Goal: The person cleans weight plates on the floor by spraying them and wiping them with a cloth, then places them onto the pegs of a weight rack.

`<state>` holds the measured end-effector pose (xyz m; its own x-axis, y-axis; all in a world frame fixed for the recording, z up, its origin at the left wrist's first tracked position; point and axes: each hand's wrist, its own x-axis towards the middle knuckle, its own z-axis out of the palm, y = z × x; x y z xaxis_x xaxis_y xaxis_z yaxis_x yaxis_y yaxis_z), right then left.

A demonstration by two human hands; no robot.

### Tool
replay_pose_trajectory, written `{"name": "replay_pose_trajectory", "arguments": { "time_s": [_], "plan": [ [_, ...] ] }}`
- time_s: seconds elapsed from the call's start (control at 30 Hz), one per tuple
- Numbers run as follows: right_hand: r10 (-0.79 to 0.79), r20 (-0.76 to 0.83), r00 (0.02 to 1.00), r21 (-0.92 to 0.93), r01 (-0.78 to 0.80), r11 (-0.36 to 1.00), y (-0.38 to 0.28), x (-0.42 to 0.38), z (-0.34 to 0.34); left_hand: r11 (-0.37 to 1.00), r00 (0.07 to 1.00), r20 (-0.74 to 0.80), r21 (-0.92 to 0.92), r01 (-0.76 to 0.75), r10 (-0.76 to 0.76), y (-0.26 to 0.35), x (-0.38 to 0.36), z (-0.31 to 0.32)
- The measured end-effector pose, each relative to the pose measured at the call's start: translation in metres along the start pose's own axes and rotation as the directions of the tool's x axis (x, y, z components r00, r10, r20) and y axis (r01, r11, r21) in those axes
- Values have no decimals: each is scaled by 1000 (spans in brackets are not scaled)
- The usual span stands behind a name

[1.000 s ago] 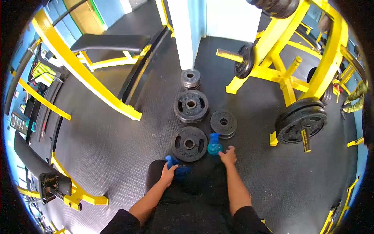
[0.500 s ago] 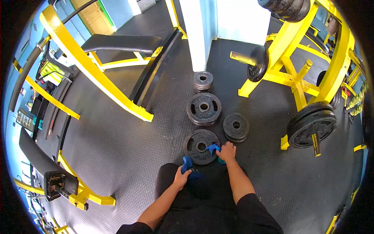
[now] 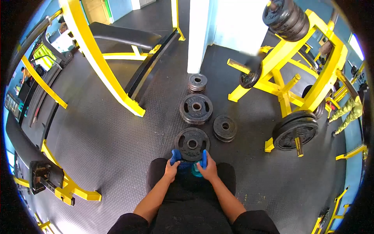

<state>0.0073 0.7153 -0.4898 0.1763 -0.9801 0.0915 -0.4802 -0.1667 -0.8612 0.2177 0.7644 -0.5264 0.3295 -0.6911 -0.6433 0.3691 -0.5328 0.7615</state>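
Observation:
My left hand (image 3: pixel 170 171) is closed round a blue cloth (image 3: pixel 175 156), its darker folds hanging between my knees. My right hand (image 3: pixel 209 168) grips what looks like a spray bottle, with a blue head and a see-through teal body (image 3: pixel 197 170). Just beyond both hands lies a large black weight plate (image 3: pixel 192 135) with raised lettering and cut-out grips; its near edge is partly behind the cloth and hands. Past it sits a stack of black plates (image 3: pixel 196 113), and to the right a smaller stack (image 3: pixel 225 128).
A further stack of small plates (image 3: pixel 197 81) stands by the white pillar (image 3: pixel 198 39). On the right is a yellow rack (image 3: pixel 278 80) loaded with plates (image 3: pixel 296 132). Yellow-framed benches (image 3: pixel 124 36) stand on the left. A person's patterned trouser legs (image 3: pixel 348 113) show at far right.
My right hand has drawn back and left from the plate's right edge with the spray bottle, which is now closer to the cloth. The view has shifted slightly.

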Motion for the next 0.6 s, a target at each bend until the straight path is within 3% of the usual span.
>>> {"name": "replay_pose_trajectory", "arguments": {
  "time_s": [0.03,0.13,0.2,0.27,0.33,0.37,0.4,0.43,0.53,0.6],
  "plan": [
    [-134,-12,991,-11,134,991,-15,-9,-4,999,1000,4,-53,12,-12,1,-1,0],
    [-206,32,978,-175,208,962,-39,-39,-6,992,992,9,8,-123,123,2,-8,-3],
    [-257,20,966,-270,253,929,-46,-54,-8,988,989,-8,-45,-145,144,-1,-10,-4],
    [-331,-32,943,-25,331,943,-43,-62,-4,960,984,2,-218,-176,181,2,-27,-4],
    [-256,-22,966,64,257,964,-40,-74,1,928,937,-116,-146,-344,329,2,-41,-1],
    [-150,9,989,99,149,984,-39,-77,4,925,934,-120,-143,-351,336,4,-46,0],
    [-40,45,998,133,33,990,-38,-78,8,882,879,-170,-84,-464,447,5,-54,0],
    [-38,46,998,143,31,989,-36,-77,13,825,809,-210,-17,-564,549,7,-61,-1],
    [2,-16,1000,66,-1,998,-23,-64,26,801,770,-249,40,-597,587,4,-58,-11],
    [190,75,979,76,-196,978,-10,-52,38,831,793,-292,10,-557,535,-3,-50,-15]
  ]
}}
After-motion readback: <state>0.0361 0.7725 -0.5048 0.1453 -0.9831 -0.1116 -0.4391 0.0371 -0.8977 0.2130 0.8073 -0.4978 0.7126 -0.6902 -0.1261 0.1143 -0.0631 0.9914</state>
